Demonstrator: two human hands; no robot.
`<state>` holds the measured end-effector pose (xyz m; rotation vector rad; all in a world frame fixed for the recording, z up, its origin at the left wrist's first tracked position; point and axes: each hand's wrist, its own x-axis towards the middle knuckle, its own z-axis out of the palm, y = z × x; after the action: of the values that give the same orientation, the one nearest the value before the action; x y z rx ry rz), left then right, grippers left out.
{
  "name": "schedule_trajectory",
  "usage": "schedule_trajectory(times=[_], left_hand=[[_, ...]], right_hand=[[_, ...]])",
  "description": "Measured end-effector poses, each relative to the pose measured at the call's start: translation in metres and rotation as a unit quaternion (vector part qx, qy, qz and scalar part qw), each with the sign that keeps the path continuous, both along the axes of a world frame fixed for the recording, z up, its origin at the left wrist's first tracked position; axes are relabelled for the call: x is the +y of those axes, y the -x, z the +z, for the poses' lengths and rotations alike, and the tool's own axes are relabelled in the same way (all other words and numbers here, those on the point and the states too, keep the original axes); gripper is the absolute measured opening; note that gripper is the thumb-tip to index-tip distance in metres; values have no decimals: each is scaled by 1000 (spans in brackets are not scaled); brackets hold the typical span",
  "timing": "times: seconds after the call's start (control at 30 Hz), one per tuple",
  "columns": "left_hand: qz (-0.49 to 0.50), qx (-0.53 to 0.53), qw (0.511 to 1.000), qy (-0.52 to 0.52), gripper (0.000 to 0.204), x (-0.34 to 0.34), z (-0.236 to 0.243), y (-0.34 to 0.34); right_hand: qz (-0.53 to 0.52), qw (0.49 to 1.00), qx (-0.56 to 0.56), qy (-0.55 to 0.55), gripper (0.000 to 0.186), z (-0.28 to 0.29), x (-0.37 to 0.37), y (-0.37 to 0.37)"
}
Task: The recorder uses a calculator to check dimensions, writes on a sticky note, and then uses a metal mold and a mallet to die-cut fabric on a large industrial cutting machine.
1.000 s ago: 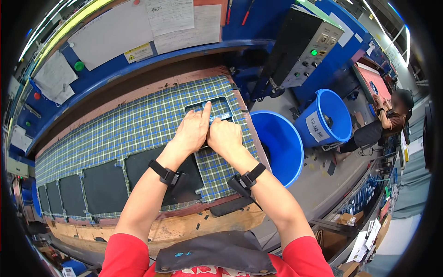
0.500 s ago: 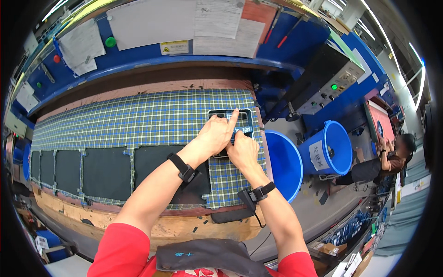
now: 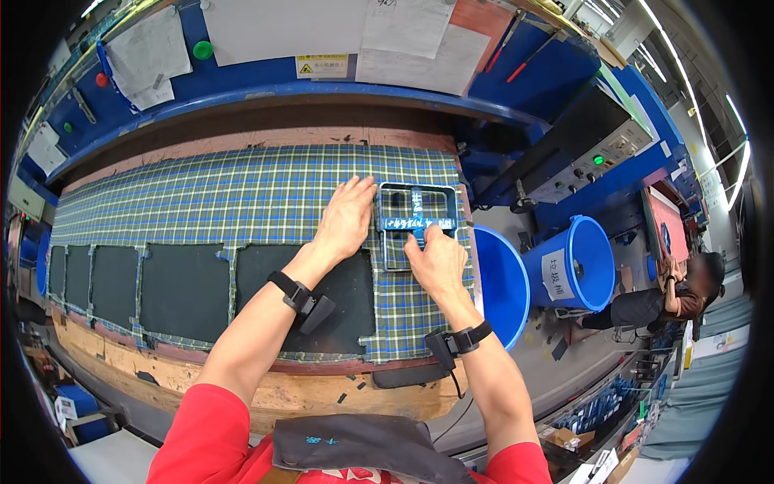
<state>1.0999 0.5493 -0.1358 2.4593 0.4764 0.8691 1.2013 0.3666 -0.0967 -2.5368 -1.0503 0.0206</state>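
Note:
A rectangular cutting die [image 3: 401, 224], a metal frame with blue crossbars and handwriting, lies on the right end of a plaid fabric [image 3: 234, 194]. My right hand [image 3: 439, 262] pinches the crossbar near the die's lower middle. Beside the die's left edge, my left hand [image 3: 345, 218] rests flat on the cloth, fingers stretched out and close together. Several rectangular cut-outs along the fabric's near side show a black surface [image 3: 184, 290] underneath. Each wrist wears a black strap with a small device.
Two blue bins [image 3: 574, 262] stand right of the table. Behind them is a control box [image 3: 597, 165] with a green light. A blue beam [image 3: 322, 103] spans the back, papers above it. Wooden table edge [image 3: 266, 395] faces me. Another person [image 3: 653, 302] works at far right.
My left hand has left the die and moved left onto the fabric, opening flat. My right hand now holds the crossbar, and the die sits slightly farther right in the picture. The view has shifted slightly.

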Motion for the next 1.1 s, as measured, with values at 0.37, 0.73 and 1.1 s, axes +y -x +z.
schedule_trajectory(times=[0.37, 0.73, 1.1], left_hand=[[-30, 104, 992, -61, 40, -10, -2, 5], [-95, 238, 958, -129, 72, -36, 11, -15], [-72, 208, 967, -129, 76, -41, 19, -11]], right_hand=[[-63, 983, 23, -169, 30, 33, -24, -9], [-131, 973, 70, -177, 26, 63, -121, 2], [-99, 988, -31, -118, 26, 94, -178, 7]])
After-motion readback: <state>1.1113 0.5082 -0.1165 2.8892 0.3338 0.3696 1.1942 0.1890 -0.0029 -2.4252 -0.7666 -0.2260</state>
